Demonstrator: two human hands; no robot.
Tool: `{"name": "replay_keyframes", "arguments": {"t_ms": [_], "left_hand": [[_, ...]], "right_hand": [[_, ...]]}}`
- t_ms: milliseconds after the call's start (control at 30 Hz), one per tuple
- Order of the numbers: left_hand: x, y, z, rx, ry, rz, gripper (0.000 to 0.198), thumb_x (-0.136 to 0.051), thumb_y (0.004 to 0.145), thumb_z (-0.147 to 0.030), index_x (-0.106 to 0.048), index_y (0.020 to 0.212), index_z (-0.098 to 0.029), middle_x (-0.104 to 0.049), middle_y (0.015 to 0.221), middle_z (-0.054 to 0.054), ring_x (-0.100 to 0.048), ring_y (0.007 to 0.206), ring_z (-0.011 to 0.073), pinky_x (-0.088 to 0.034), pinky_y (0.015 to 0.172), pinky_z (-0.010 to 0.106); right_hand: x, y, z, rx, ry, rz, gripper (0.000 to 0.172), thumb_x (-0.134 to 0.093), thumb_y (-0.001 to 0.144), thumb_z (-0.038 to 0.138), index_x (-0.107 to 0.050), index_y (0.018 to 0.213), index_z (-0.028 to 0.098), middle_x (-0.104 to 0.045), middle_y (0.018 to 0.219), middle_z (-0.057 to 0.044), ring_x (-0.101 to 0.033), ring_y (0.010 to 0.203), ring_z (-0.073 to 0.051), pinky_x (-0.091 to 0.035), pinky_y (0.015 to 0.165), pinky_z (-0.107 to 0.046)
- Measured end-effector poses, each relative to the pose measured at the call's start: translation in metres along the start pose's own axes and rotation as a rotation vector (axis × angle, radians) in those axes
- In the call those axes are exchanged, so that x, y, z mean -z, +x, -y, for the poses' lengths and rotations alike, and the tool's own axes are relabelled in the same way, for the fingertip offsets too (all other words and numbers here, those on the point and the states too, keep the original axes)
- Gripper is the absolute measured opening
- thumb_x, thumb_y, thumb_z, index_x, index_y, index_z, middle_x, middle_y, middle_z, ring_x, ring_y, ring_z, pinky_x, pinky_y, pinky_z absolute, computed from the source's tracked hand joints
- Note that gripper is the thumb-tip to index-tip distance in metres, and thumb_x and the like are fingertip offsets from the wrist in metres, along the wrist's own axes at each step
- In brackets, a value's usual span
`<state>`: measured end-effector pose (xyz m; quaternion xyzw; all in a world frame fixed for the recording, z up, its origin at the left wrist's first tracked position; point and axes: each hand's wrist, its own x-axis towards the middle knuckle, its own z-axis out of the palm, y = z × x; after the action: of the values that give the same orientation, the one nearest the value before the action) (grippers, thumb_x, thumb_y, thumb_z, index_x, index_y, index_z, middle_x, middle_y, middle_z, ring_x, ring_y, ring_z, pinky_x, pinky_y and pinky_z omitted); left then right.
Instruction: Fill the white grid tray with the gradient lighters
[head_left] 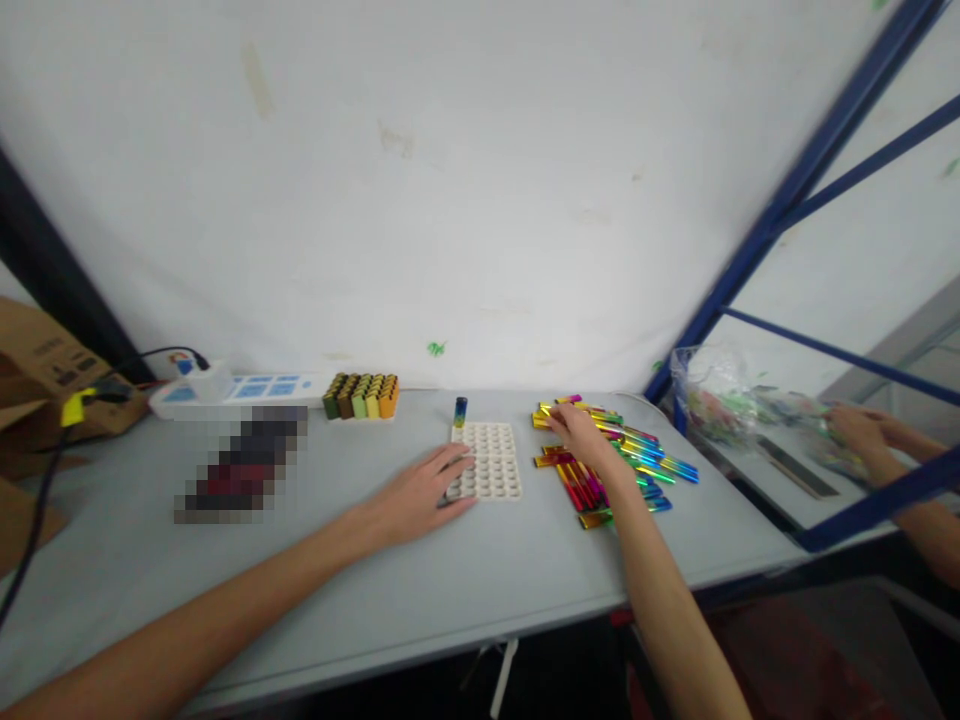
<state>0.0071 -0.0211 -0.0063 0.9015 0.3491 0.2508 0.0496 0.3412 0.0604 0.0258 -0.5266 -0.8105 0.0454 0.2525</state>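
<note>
My left hand (435, 488) rests with its fingers apart on the left edge of a white tray (499, 462) with rows of round holes. One blue and gold tube (460, 410) stands upright at the tray's back left corner. To the right lies a loose pile of shiny coloured tubes (581, 485). Over the back left part of this pile, my right hand (574, 425) has its fingers closed at a yellow tube; whether it grips one is too small to make out.
A block of upright green, brown and orange lighter-like pieces (361, 395) stands at the back, beside a white power strip (262, 388). Cardboard (52, 370) is at the far left. A blue metal frame (750, 260) rises at the right, with a plastic bag (716, 400) and another person's hands (870, 430) beyond.
</note>
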Motion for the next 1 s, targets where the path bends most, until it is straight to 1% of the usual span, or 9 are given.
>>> {"name": "replay_keyframes", "arguments": {"t_ms": [67, 133, 267, 367, 533, 633, 733, 900, 1000], "left_hand": [[-0.001, 0.000, 0.001, 0.003, -0.008, -0.012, 0.049, -0.057, 0.097, -0.045, -0.055, 0.139, -0.019, -0.051, 0.147, 0.014, -0.050, 0.136, 0.0292, -0.042, 0.116, 0.046], [-0.001, 0.000, 0.001, 0.001, -0.015, -0.020, 0.049, -0.058, 0.096, -0.044, -0.055, 0.138, -0.020, -0.052, 0.146, 0.013, -0.050, 0.135, 0.0293, -0.043, 0.116, 0.046], [0.002, 0.001, -0.002, -0.001, -0.023, -0.015, 0.048, -0.060, 0.096, -0.042, -0.055, 0.138, -0.020, -0.053, 0.145, 0.014, -0.050, 0.135, 0.0293, -0.043, 0.115, 0.047], [0.005, 0.001, -0.004, 0.006, -0.020, 0.003, 0.048, -0.060, 0.096, -0.041, -0.055, 0.137, -0.018, -0.051, 0.146, 0.015, -0.049, 0.136, 0.0299, -0.043, 0.116, 0.047], [0.006, 0.001, -0.007, 0.008, -0.022, 0.010, 0.047, -0.059, 0.096, -0.041, -0.055, 0.137, -0.018, -0.051, 0.147, 0.014, -0.047, 0.138, 0.0298, -0.041, 0.117, 0.048], [0.006, 0.001, -0.007, 0.008, -0.028, 0.007, 0.048, -0.059, 0.096, -0.041, -0.055, 0.138, -0.018, -0.052, 0.145, 0.014, -0.047, 0.137, 0.0295, -0.042, 0.117, 0.047], [0.005, 0.001, -0.007, 0.010, -0.028, 0.005, 0.047, -0.060, 0.096, -0.041, -0.054, 0.138, -0.018, -0.052, 0.144, 0.014, -0.047, 0.137, 0.0294, -0.041, 0.117, 0.047], [0.004, 0.001, -0.007, 0.019, -0.028, 0.013, 0.048, -0.060, 0.096, -0.041, -0.054, 0.138, -0.018, -0.052, 0.144, 0.014, -0.047, 0.137, 0.0302, -0.041, 0.117, 0.047], [0.004, 0.001, -0.007, 0.022, -0.020, 0.028, 0.049, -0.059, 0.097, -0.042, -0.053, 0.139, -0.017, -0.052, 0.144, 0.014, -0.046, 0.138, 0.0305, -0.041, 0.117, 0.048]], "right_hand": [[0.001, 0.000, 0.013, -0.018, 0.126, -0.036, 0.030, -0.040, 0.105, 0.034, -0.063, 0.111, 0.016, -0.072, 0.086, -0.007, -0.066, 0.078, -0.019, -0.048, 0.075, -0.028], [0.001, 0.002, 0.030, -0.001, 0.199, -0.048, 0.033, -0.039, 0.105, 0.040, -0.062, 0.113, 0.018, -0.070, 0.078, -0.003, -0.064, 0.069, -0.016, -0.046, 0.068, -0.025], [-0.005, 0.019, 0.060, 0.079, 0.249, -0.068, 0.032, -0.059, 0.094, 0.047, -0.068, 0.107, 0.019, -0.061, 0.065, 0.003, -0.055, 0.059, -0.013, -0.038, 0.060, -0.022], [-0.014, 0.038, 0.074, 0.118, 0.326, -0.028, 0.026, -0.068, 0.088, 0.041, -0.071, 0.100, 0.018, -0.054, 0.060, 0.006, -0.050, 0.056, -0.011, -0.035, 0.056, -0.021], [-0.039, 0.058, 0.091, 0.142, 0.350, 0.026, 0.015, -0.072, 0.085, 0.027, -0.072, 0.096, 0.017, -0.063, 0.071, 0.003, -0.057, 0.065, -0.012, -0.041, 0.064, -0.021], [-0.060, 0.054, 0.098, 0.159, 0.294, -0.012, 0.012, -0.069, 0.089, 0.027, -0.069, 0.091, 0.016, -0.063, 0.074, 0.001, -0.056, 0.068, -0.013, -0.041, 0.066, -0.023], [-0.076, 0.049, 0.101, 0.229, 0.238, -0.044, 0.018, -0.065, 0.094, 0.032, -0.065, 0.086, 0.016, -0.061, 0.080, -0.001, -0.054, 0.072, -0.015, -0.042, 0.071, -0.025], [-0.081, 0.045, 0.098, 0.269, 0.255, -0.070, 0.017, -0.068, 0.092, 0.034, -0.065, 0.089, 0.017, -0.060, 0.094, -0.005, -0.057, 0.087, -0.017, -0.045, 0.082, -0.027], [-0.077, 0.043, 0.098, 0.280, 0.270, -0.040, 0.015, -0.067, 0.094, 0.032, -0.065, 0.093, 0.017, -0.060, 0.098, -0.005, -0.058, 0.089, -0.016, -0.047, 0.082, -0.026]]}}
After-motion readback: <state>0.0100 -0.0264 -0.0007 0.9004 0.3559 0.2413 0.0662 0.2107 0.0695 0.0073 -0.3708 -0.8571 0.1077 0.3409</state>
